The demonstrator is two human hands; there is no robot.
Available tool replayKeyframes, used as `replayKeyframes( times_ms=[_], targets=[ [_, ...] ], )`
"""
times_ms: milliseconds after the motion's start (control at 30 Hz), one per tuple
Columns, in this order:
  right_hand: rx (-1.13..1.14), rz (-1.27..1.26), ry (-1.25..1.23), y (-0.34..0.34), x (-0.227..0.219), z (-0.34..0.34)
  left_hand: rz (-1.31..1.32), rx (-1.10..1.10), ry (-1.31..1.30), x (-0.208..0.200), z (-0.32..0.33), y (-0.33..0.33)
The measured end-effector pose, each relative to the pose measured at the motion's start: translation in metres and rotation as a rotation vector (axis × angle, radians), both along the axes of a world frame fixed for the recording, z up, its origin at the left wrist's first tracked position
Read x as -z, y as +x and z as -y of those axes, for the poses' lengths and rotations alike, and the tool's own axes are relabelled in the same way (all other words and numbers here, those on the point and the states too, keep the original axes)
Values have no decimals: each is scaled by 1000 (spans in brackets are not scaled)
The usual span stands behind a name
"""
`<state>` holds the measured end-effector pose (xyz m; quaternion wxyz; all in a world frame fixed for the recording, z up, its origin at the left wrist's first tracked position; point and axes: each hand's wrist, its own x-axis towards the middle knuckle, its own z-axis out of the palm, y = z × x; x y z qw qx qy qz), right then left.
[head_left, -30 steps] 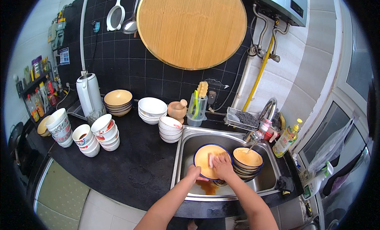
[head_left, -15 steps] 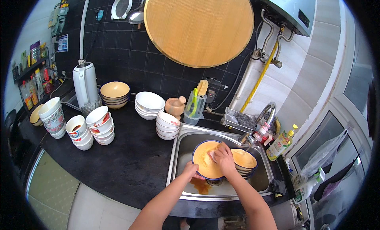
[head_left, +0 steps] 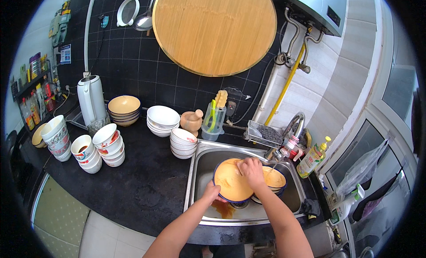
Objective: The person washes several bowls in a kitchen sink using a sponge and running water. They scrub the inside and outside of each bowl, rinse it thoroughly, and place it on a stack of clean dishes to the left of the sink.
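Note:
Over the steel sink (head_left: 191, 187), my left hand (head_left: 212, 191) grips the near left rim of a yellow enamel bowl (head_left: 230, 182) with a blue edge, tilted toward me. My right hand (head_left: 252, 171) is closed at the bowl's upper right inside, pressing a small pale pinkish pad (head_left: 241, 167) that my fingers mostly hide. Pale smears show on the bowl's inner surface. To the right, a stack of similar yellow bowls (head_left: 274, 178) stands in the sink below the faucet (head_left: 295, 125), partly covered by my right arm. Brown liquid (head_left: 223, 209) lies on the sink bottom.
Left on the black counter (head_left: 142, 191) stand stacks of white bowls (head_left: 183, 144), patterned bowls (head_left: 111, 147), yellow bowls (head_left: 124, 108) and a white kettle (head_left: 90, 98). Behind the sink are a wooden mortar (head_left: 191, 121) and utensil holder (head_left: 213, 125). A soap bottle (head_left: 313, 159) stands right.
My right hand has slid along the bowl's inside toward its far rim. The bowl has turned a little in my left hand, and the view has shifted slightly.

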<state>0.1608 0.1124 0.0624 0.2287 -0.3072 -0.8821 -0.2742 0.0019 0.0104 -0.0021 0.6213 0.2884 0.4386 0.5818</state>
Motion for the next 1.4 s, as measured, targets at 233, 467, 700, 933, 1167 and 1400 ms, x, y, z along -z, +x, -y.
replayKeyframes(
  times_ms=[233,467,700,933,1167,1400],
  targets=[
    [-73,18,-643,-6,44,59,-48,-286,19,8,-9,4],
    [-190,-170,-712,-36,75,39,-53,-28,-5,20,-11,1],
    [-210,-98,-982,-20,26,67,62,-345,0,14,-9,-8],
    [-2,-56,-177,26,23,33,-74,-139,-78,15,-10,-4],
    [-182,-365,-432,20,22,-9,-274,33,-96,11,-3,-4],
    [10,-785,-1023,48,30,-35,-252,55,-185,14,-4,-5]
  ],
)
